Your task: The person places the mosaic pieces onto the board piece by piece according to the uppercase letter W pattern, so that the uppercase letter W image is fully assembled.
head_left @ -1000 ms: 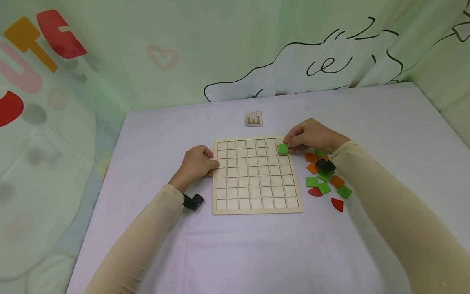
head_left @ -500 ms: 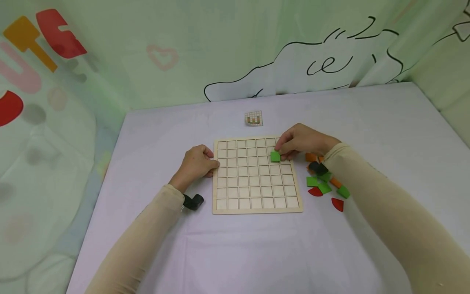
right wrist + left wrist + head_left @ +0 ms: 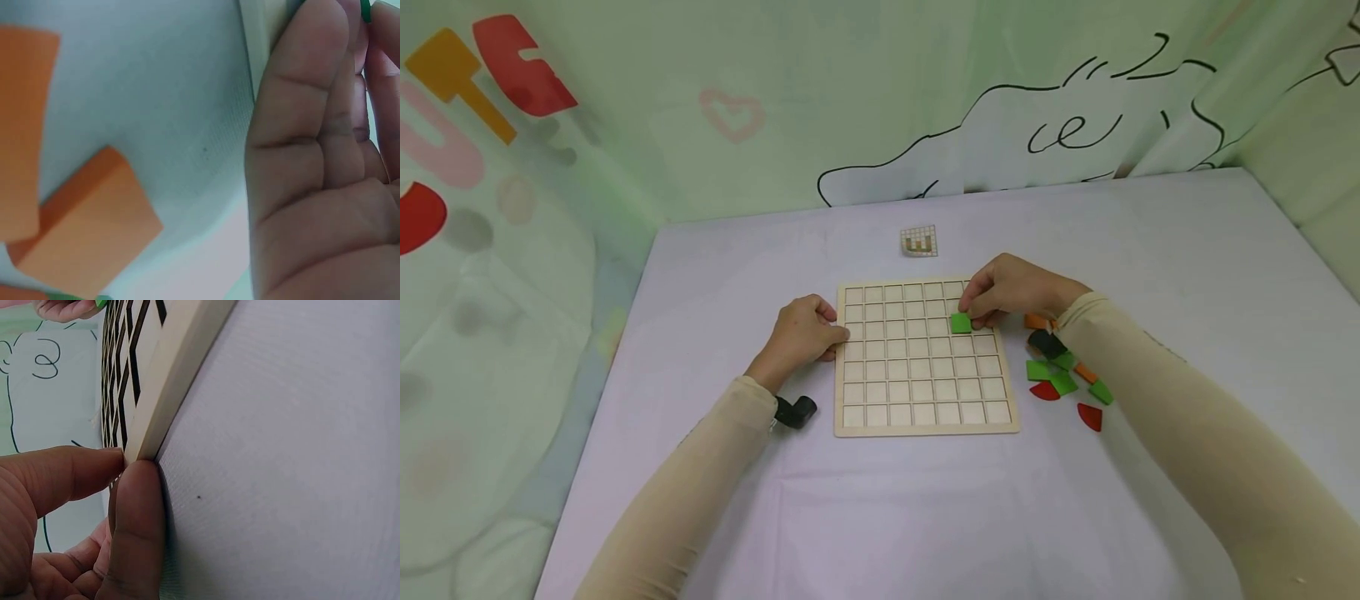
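Observation:
My left hand [image 3: 805, 332] pinches the left edge of a wooden grid board [image 3: 925, 432], which lies flat on the table. In the left wrist view its thumb and a finger meet at the board's pale rim [image 3: 170, 387]. Over the upper right part of the grid, my right hand [image 3: 1018, 287] pinches a green square tile [image 3: 960, 323], which overlaps the cells close to the right edge. The right wrist view shows only a green sliver [image 3: 365, 10] of this tile between the fingers; the little-finger side of the hand is right at the board's rim.
Right of the board, loose green square tiles [image 3: 1063, 383], orange square tiles [image 3: 1086, 372] and red quarter-circle pieces [image 3: 1090, 417] lie in a pile, partly hidden by the right sleeve. Beyond the board lies a small patterned card [image 3: 919, 242]. A printed curtain [image 3: 647, 125] hangs behind the table.
My right hand has moved a little left and toward me, carrying the green tile from the board's top right corner to lower over the grid. The left hand stays at the left edge.

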Motion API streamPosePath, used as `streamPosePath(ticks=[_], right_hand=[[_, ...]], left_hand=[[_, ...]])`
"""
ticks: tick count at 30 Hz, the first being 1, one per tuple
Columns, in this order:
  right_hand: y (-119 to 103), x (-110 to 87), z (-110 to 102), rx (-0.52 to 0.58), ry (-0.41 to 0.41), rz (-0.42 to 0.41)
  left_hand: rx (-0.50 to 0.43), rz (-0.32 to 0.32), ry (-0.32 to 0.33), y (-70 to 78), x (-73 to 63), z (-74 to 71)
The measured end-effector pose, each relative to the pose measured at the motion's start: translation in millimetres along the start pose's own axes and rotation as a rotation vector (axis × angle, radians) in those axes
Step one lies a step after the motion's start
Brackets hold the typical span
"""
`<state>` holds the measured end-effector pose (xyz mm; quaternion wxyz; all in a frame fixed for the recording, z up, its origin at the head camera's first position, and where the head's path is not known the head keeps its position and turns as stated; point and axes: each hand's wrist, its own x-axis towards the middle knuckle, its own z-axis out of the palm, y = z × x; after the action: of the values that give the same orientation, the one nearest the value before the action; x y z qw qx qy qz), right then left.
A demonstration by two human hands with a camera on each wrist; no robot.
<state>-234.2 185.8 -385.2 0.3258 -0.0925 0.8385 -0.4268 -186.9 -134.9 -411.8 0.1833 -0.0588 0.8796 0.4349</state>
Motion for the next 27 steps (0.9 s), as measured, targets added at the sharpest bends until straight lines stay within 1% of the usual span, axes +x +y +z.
streamPosePath(ticks=[10, 21, 27], right_hand=[[-1.1, 1.5, 1.8, -0.024, -0.003, 0.014], [-1.3, 0.7, 3.2, -0.042, 0.001, 0.008], [-0.5, 1.9, 3.6, -0.058, -0.004, 0.005]], left_hand=[[0.000, 0.015, 0.004, -0.1, -0.4, 0.6], [0.012, 0.037, 0.005, -1.6, -0.6, 0.2], [0.012, 0.037, 0.007, -2.7, 1.2, 0.4]])
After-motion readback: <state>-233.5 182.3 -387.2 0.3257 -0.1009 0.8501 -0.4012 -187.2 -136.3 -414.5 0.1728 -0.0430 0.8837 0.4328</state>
